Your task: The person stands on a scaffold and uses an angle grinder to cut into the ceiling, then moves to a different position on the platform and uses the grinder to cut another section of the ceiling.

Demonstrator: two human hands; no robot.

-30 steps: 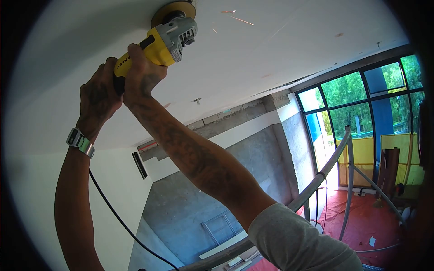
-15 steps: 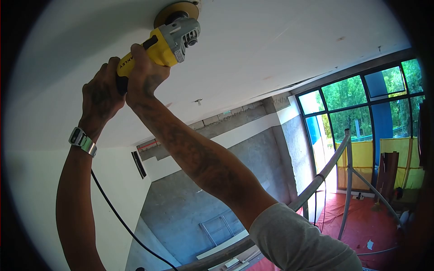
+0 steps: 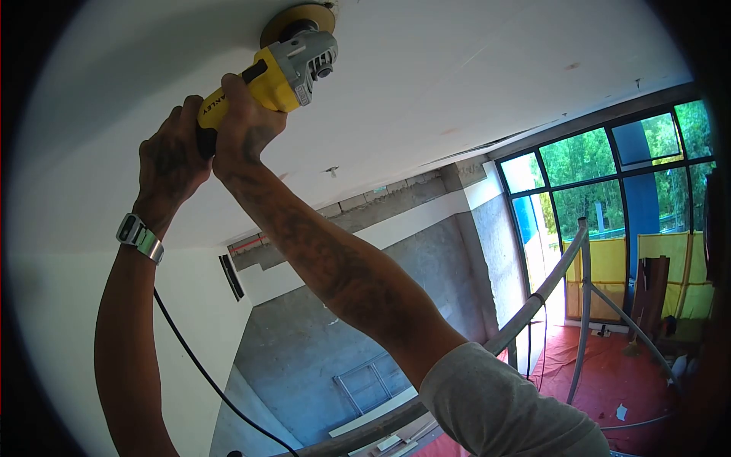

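Note:
Overhead, a yellow and grey angle grinder [image 3: 279,85] is raised to the white ceiling [image 3: 426,84], its round sanding disc [image 3: 276,27] at the ceiling surface. My right hand [image 3: 248,126] is closed around the yellow body, the thumb lying along its side. Behind it, my left hand [image 3: 169,156], with a metal watch [image 3: 140,238] on the wrist, wraps the rear end of the same tool. Most fingers of both hands are hidden behind the grinder. A black power cord [image 3: 205,373] hangs down past my left forearm.
A grey metal scaffold rail [image 3: 556,270] runs below and to the right of my arms. Far below, red sheeting [image 3: 563,365] covers the floor. Tall framed windows [image 3: 586,179] stand at the right, and a small metal fixture [image 3: 331,170] protrudes from the ceiling.
Both hands keep their hold on the angle grinder, which stays at the same ceiling spot. The background has shifted very slightly left in view.

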